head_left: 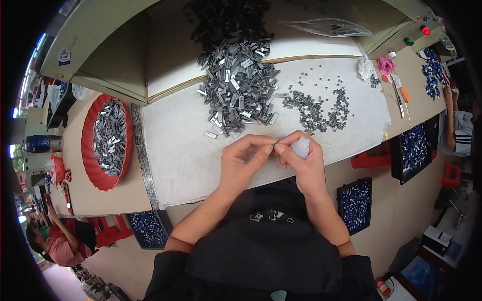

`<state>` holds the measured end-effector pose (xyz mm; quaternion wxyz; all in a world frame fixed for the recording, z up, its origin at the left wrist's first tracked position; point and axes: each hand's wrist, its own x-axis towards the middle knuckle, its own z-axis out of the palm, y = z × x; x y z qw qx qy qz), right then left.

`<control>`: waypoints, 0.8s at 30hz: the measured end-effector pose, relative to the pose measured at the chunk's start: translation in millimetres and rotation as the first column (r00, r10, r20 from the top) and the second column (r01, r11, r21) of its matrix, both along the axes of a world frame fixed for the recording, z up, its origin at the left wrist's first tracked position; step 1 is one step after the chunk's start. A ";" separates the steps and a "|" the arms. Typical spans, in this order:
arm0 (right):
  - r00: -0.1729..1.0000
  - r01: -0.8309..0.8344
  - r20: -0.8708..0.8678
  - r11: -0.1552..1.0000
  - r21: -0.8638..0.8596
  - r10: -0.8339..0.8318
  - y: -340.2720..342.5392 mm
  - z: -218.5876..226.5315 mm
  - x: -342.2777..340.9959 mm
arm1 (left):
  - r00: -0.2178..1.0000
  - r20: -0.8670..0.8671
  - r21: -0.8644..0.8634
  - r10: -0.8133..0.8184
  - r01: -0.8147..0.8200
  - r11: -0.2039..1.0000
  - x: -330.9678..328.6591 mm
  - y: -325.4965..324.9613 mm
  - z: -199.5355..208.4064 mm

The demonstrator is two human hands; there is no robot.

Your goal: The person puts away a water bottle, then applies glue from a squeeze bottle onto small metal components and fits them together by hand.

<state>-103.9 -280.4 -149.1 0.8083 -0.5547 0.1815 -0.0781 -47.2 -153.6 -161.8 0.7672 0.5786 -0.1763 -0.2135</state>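
My left hand (242, 159) and my right hand (309, 164) meet over the near part of the white-covered table (175, 165). Their fingertips pinch together around something tiny, mostly hidden by the fingers. Tucked in my right hand is a small whitish squeeze bottle (301, 147), its brownish tip pointing away from me. Just beyond my hands lies a spread of small dark metal pieces (314, 111). To their left rises a large heap of grey rectangular metal parts (236, 88), with a few loose ones at its near edge.
A red scalloped basin (86, 145) of similar grey parts stands left. A shelf unit (100, 55) frames the far side, with a clear plastic bag (326, 27) in it. Tweezers (399, 95) and a pink cloth (386, 65) lie right. Black trays (355, 203) of blue-and-white pieces sit lower. Other people work at both sides.
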 end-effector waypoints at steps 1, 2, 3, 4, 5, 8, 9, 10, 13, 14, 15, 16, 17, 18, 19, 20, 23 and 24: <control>1.000 0.005 0.011 1.000 -0.017 -0.005 0.2 -1.4 1.3 | 0.998 -0.060 -0.028 -0.003 0.001 1.000 1.0 -0.5 -0.1; 1.000 0.006 0.012 1.000 -0.014 -0.006 0.7 -1.0 1.3 | 0.998 -0.060 -0.025 -0.003 0.002 1.000 1.8 -0.7 -0.1; 0.999 0.032 0.024 0.999 -0.026 -0.031 1.1 0.4 1.4 | 0.998 -0.067 -0.032 -0.008 0.006 0.999 2.6 -0.8 0.0; 0.998 0.056 0.034 0.998 -0.038 -0.054 1.4 1.1 0.6 | 0.997 -0.076 -0.039 -0.011 0.008 0.999 2.7 -1.0 0.2; 0.998 0.055 0.032 0.998 -0.035 -0.054 1.8 0.2 -0.9 | 0.997 -0.079 -0.036 -0.010 0.007 0.999 3.2 -1.2 0.5; 0.991 0.125 0.083 0.961 -0.248 -0.108 2.3 -0.4 -5.6 | 0.994 -0.105 -0.034 -0.007 0.003 0.999 4.6 -1.3 1.7; 0.991 0.123 0.081 0.958 -0.259 -0.105 2.2 1.5 -6.6 | 0.992 -0.125 -0.040 -0.011 0.006 0.999 4.7 -1.2 1.9; 0.992 0.119 0.078 0.956 -0.270 -0.102 2.6 2.6 -6.5 | 0.989 -0.145 -0.044 -0.014 0.008 0.999 5.1 -0.3 1.7; 0.989 0.129 0.098 0.965 -0.230 -0.109 4.8 3.4 -4.6 | 0.984 -0.177 -0.047 -0.012 0.004 0.999 5.7 1.4 2.4; 0.989 0.129 0.095 0.965 -0.229 -0.109 5.6 4.3 -4.3 | 0.984 -0.179 -0.046 -0.013 0.004 0.999 5.5 1.4 2.2; 0.988 0.136 0.105 0.964 -0.228 -0.115 6.4 5.1 -3.8 | 0.985 -0.172 -0.048 -0.009 0.001 0.999 5.2 1.0 1.8; 0.986 0.143 0.116 0.963 -0.228 -0.119 6.4 5.6 -3.3 | 0.987 -0.164 -0.049 -0.005 -0.003 0.999 4.9 0.4 1.8; 0.986 0.143 0.115 0.963 -0.228 -0.119 6.0 5.1 -3.1 | 0.986 -0.165 -0.049 -0.005 -0.003 0.999 3.4 -0.9 2.0; 0.987 0.143 0.117 0.952 -0.270 -0.115 5.5 4.3 -2.9 | 0.993 -0.109 -0.034 0.042 -0.046 0.998 0.9 -2.5 2.2; 0.987 0.142 0.119 0.940 -0.311 -0.110 5.1 3.9 -2.6 | 0.995 -0.052 -0.021 0.088 -0.089 0.996 -0.3 -3.3 2.4; 0.987 0.142 0.118 0.940 -0.312 -0.110 5.1 4.2 -2.2 | 0.995 -0.053 -0.021 0.088 -0.090 0.996 -0.4 -3.2 1.1; 0.987 0.147 0.105 0.931 -0.334 -0.118 4.9 5.0 -2.0 | 0.974 0.190 0.091 0.120 -0.140 0.986 -0.5 -3.5 -2.4; 0.989 0.143 0.088 0.927 -0.346 -0.120 4.5 5.0 -2.4 | 0.962 0.241 0.110 0.127 -0.157 0.981 -0.7 -3.9 -2.3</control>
